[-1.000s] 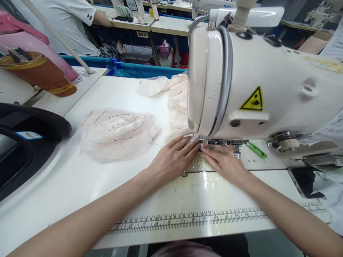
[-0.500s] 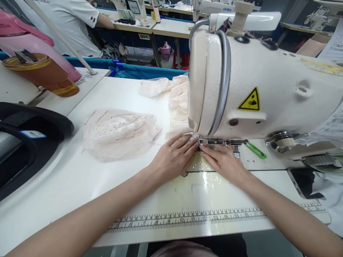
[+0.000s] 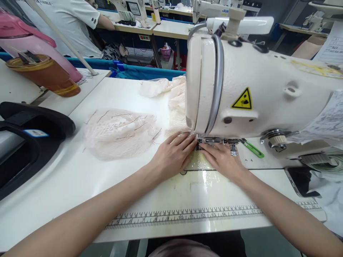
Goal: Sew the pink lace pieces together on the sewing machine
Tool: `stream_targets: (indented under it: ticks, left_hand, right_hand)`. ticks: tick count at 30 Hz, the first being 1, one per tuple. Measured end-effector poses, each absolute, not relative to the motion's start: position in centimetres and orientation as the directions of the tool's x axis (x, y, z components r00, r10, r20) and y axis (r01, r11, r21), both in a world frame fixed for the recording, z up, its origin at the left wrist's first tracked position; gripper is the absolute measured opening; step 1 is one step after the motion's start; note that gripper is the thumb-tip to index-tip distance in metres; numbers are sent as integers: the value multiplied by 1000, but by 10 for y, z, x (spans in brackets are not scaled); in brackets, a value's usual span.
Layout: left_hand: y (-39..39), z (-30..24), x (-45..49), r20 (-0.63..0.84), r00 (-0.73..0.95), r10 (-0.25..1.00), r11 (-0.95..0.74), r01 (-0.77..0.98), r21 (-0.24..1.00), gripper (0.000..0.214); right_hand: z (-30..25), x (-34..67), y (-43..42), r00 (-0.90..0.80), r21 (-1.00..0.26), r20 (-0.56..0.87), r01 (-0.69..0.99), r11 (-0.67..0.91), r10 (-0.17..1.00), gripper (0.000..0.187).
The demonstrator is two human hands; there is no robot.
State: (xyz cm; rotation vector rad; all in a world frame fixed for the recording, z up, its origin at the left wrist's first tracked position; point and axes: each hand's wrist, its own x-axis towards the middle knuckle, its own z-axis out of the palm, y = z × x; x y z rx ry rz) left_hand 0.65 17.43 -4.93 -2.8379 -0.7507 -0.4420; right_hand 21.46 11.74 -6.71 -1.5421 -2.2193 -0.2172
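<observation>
Lace strip (image 3: 177, 103) runs front-to-back, apparently under presser foot (image 3: 199, 144).

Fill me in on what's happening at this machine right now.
A person sits at a white sewing machine, both hands flat on the table. The left hand and right hand press a pale lace piece down at the presser foot, fingertips almost meeting. The lace trails away behind the machine. A heap of similar lace pieces lies to the left, untouched. Another person works at a table further back.
</observation>
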Motion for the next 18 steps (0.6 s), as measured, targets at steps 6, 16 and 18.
stream_targets:
  ticks: [6, 16, 18]
  left_hand:
    - [172, -45, 5, 362, 826, 432, -852, 505, -136, 40]
    - [176, -42, 6, 573, 783, 243, -788, 504, -354, 35]
    - [176, -34, 5, 588, 778, 222, -771, 509, -383, 32]
  right_hand:
    - [-56, 218, 116, -239, -207, 444, 910, 358, 863, 31]
    - [-61, 212, 133, -183, -187, 622, 909, 372, 762, 17]
    - [-60, 213, 134, -191, -206, 616, 897, 391, 764, 14]
